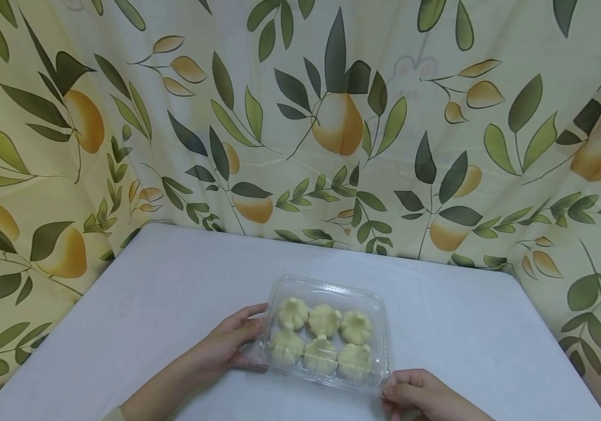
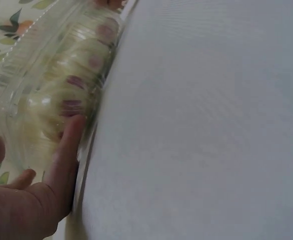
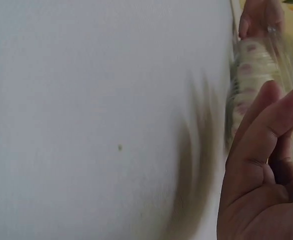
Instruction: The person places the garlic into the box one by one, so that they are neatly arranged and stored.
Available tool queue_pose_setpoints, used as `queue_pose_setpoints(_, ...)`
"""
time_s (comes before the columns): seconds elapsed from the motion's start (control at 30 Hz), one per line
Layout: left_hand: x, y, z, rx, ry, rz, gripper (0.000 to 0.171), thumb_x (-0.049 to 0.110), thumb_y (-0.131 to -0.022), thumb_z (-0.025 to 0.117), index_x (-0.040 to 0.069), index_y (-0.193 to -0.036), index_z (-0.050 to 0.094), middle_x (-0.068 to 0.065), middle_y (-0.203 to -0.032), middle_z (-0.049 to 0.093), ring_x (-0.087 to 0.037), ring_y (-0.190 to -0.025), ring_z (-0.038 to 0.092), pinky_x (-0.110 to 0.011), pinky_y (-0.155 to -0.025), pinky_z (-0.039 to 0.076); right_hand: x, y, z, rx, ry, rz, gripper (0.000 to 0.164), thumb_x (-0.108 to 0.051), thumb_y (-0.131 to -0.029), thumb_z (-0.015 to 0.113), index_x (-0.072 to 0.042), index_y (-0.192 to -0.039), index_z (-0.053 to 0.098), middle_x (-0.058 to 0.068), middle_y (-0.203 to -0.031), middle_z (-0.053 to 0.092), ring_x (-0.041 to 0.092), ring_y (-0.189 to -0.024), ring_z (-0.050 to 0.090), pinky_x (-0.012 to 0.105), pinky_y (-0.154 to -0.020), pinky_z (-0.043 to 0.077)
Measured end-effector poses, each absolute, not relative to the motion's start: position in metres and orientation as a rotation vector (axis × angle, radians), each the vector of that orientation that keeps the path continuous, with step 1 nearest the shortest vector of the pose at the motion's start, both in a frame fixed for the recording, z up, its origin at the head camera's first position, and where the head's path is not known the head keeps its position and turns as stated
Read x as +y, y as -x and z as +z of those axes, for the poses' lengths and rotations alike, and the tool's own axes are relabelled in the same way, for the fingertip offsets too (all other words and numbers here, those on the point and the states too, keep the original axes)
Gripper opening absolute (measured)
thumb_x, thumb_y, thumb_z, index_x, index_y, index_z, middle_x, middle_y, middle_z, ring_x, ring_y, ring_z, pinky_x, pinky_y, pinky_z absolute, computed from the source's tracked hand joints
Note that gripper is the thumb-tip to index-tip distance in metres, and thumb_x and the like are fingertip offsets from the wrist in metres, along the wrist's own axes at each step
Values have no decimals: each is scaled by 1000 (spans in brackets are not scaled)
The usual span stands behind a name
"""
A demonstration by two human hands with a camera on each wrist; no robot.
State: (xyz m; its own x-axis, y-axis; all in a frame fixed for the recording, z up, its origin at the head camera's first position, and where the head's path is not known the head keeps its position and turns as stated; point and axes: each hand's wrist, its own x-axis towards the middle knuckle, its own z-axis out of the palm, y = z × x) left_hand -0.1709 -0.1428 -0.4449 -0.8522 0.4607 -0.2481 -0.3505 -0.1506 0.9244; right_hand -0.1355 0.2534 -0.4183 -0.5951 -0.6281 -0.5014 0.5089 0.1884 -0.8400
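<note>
A clear plastic clamshell box (image 1: 381, 327) sits on the white table, its lid down over several pale yellow, pleated bun-like pieces (image 1: 323, 320) in two rows. Purple patches (image 2: 71, 107) show on their sides in the left wrist view. My left hand (image 1: 229, 344) holds the box's left side, with one finger up along its wall and others low by the tabletop. At the near right corner, my right hand (image 1: 417, 393) pinches the rim with curled fingers. In the right wrist view, those fingers (image 3: 259, 132) partly hide the box.
The white-covered table (image 1: 200, 263) stretches out around the box. Behind it and at the sides hangs a curtain (image 1: 300, 193) printed with orange fruit and green leaves. A small dark speck (image 3: 120, 147) marks the white surface in the right wrist view.
</note>
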Motion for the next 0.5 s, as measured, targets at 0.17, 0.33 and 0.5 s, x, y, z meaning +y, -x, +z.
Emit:
queue_pose_setpoints(0.17,-151,163,-442,1696,-49,1905,61,48,-101,53,4,-141,42,-22,-135,47,-29,-112,57,-50,-75,59,250,136,-422,1493,126,-1607,27,-22,-103,48,-5,-101,69,-2,-90,70,4,-71,59,19,-63,51)
queue_pose_setpoints(0.33,-162,156,-438,1679,-175,1744,51,49,-104,44,0,-110,56,-11,-96,62,-20,-83,65,-40,-66,61,251,136,-422,1490,138,-1613,27,-22,-103,47,-4,-101,68,-2,-92,69,4,-74,60,19,-65,52)
queue_pose_setpoints(0.5,-169,151,-436,1559,-334,1644,52,44,-107,39,-2,-102,65,-8,-93,71,-17,-81,68,-34,-63,60,251,136,-422,1467,147,-1627,26,-20,-102,47,-4,-101,68,-2,-92,68,4,-73,58,18,-64,51)
